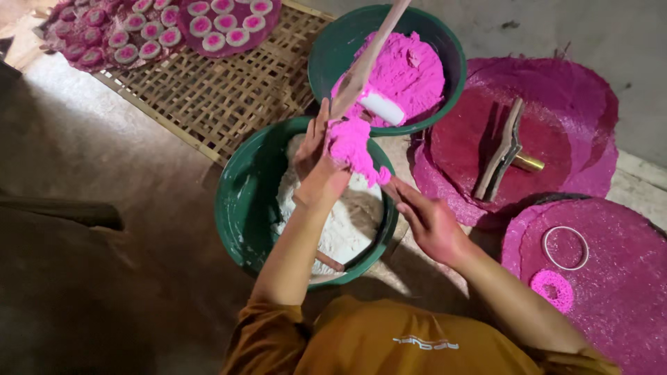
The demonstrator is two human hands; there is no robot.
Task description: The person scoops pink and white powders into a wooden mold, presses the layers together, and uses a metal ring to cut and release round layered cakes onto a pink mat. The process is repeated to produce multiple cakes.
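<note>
Over the near green basin (240, 208) of white flour, left hand (316, 163) fingers clamp pink dough (351, 142); right hand (429, 221) fingers spread on its rim.

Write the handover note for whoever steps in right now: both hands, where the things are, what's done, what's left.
Left hand: over the near green basin, gripping a long wooden tool loaded with pink dough.
Right hand: open, on that basin's rim, holding nothing.
White flour sits in the near basin; the far green basin holds more pink mix.
Done: pink-and-white pieces lie on the bamboo rack.
Left: the lifted pink dough isn't yet set down.
</note>
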